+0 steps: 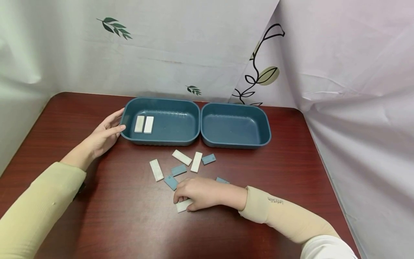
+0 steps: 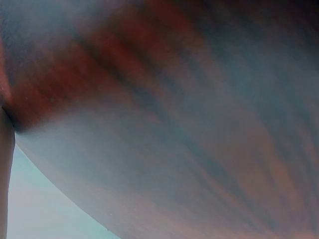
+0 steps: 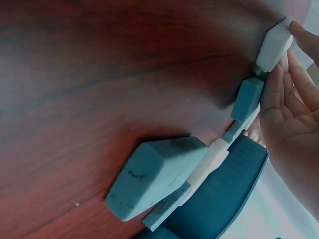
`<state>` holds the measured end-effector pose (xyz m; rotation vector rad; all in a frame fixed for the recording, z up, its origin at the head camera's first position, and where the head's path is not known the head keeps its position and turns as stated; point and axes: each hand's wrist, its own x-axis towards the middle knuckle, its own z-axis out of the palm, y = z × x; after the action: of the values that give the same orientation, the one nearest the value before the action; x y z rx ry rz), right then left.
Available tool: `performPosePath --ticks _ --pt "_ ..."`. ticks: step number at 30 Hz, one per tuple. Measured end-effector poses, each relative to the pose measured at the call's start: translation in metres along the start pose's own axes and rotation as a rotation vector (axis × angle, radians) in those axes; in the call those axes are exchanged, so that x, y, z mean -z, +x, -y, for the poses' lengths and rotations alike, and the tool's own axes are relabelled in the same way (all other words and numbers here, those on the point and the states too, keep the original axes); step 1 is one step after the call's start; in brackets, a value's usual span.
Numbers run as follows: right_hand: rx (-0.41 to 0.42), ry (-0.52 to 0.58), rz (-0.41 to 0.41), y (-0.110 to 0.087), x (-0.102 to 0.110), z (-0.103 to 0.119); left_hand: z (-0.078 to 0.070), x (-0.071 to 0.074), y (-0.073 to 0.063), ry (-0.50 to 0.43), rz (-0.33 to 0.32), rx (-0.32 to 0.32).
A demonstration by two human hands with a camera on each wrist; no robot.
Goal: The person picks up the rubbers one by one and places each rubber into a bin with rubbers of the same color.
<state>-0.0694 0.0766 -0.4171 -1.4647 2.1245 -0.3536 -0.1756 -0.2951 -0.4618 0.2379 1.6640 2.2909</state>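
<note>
My right hand [image 1: 202, 192] is low over the front of the table and pinches a white tile [image 1: 183, 205] between thumb and fingers. The right wrist view shows the same white tile [image 3: 275, 46] at the fingertips. At the left end of the left blue bin [image 1: 161, 138], my left hand [image 1: 106, 135] holds the wall, its thumb over the rim and its fingers along the outside. Two white tiles [image 1: 139, 124] lie side by side in that bin. Between bins and right hand lie three white tiles [image 1: 156, 170] and several blue tiles [image 1: 179, 170]. The left wrist view is mostly blurred.
A second blue bin [image 1: 236, 144] stands against the right end of the first, with nothing in it. One blue tile [image 1: 222, 180] is partly hidden behind the right wrist. White curtains [image 1: 161, 54] hang behind the dark red table [image 1: 129, 223] and along its sides.
</note>
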Motion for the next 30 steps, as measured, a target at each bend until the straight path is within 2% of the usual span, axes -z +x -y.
performPosePath --ticks 10,23,30 --pt "-0.03 -0.04 -0.005 0.001 0.001 0.002 0.0 0.0 0.0 -0.005 0.009 -0.002" --pt "-0.004 0.025 -0.045 0.004 0.001 -0.002 -0.001 0.0 0.0 -0.006 -0.006 0.011" --pt "-0.015 0.028 -0.057 0.002 0.011 -0.001 -0.002 -0.001 0.0 -0.007 -0.007 0.011"
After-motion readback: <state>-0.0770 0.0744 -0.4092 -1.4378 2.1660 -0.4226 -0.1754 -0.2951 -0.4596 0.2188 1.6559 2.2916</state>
